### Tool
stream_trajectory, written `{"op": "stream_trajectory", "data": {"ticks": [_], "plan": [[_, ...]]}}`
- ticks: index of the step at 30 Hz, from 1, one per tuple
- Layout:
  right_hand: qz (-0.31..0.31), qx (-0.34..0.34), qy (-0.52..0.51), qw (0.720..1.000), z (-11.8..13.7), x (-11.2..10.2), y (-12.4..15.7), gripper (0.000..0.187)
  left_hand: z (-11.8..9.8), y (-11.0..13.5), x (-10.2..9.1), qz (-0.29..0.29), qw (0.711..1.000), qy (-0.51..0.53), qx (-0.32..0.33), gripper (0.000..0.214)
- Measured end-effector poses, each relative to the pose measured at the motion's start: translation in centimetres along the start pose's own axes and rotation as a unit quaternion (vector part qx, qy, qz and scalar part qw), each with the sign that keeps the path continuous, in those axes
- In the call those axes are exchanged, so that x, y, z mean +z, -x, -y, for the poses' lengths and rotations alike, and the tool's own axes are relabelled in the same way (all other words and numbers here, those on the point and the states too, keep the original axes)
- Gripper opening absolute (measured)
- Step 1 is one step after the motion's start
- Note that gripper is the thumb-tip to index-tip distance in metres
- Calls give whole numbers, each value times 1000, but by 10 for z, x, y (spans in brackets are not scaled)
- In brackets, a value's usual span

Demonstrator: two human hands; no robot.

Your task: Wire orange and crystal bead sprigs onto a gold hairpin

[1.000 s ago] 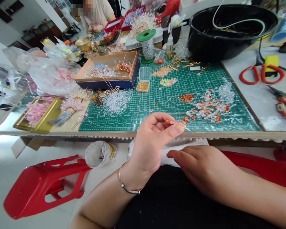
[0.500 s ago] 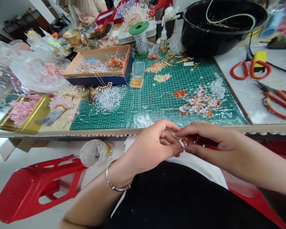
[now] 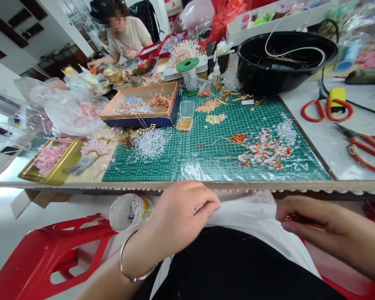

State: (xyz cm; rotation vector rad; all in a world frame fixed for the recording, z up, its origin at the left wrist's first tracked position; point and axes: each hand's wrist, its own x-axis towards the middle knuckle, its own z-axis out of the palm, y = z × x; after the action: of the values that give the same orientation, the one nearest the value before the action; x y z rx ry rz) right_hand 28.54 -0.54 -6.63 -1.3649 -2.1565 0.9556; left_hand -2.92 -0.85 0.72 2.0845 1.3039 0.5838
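My left hand hangs just below the table edge, its fingers curled together. Whatever they hold, if anything, is hidden. To the right, my right hand has its thumb and fingers drawn together, with the contents too small to name. White cloth spreads over my lap between the hands, close to both sets of fingertips; I cannot tell whether they grip it. Beyond the hands, a bunch of clear and orange beaded sprigs lies on the green cutting mat, beside a small pile of orange beads.
Clear beads, an open box of hair ornaments and a wire spool stand on the left and back. Pliers, scissors and a black basin are rightward. A red stool stands lower left. A person sits across.
My hands have moved apart, the right one to the right and the left one left and slightly down. The view has tilted up, bringing the person across the table further into sight.
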Motion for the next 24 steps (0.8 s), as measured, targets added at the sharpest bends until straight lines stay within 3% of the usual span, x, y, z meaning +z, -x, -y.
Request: {"op": "stream_trajectory", "data": {"ticks": [3,6,10,14,18,21,24], "plan": [[50,-65,30,996,16,15,-1,39,-12,-6,16,69,992,-59,91,20],[68,-77,-47,994,52,24,-17,45,-20,-13,30,110,977,-122,136,15],[95,-26,-176,979,75,29,-35,25,-17,-17,25,82,981,-135,111,24],[96,53,-171,979,58,37,-32,36,-7,-14,7,21,996,-66,53,20],[130,76,-200,968,50,39,-29,37,-10,-15,2,24,998,-39,49,19],[74,81,-235,966,56,37,-32,33,-6,-25,3,22,998,-35,57,19],[6,93,-228,969,58,39,-34,36,20,-43,-3,-34,994,-101,-26,16]]}}
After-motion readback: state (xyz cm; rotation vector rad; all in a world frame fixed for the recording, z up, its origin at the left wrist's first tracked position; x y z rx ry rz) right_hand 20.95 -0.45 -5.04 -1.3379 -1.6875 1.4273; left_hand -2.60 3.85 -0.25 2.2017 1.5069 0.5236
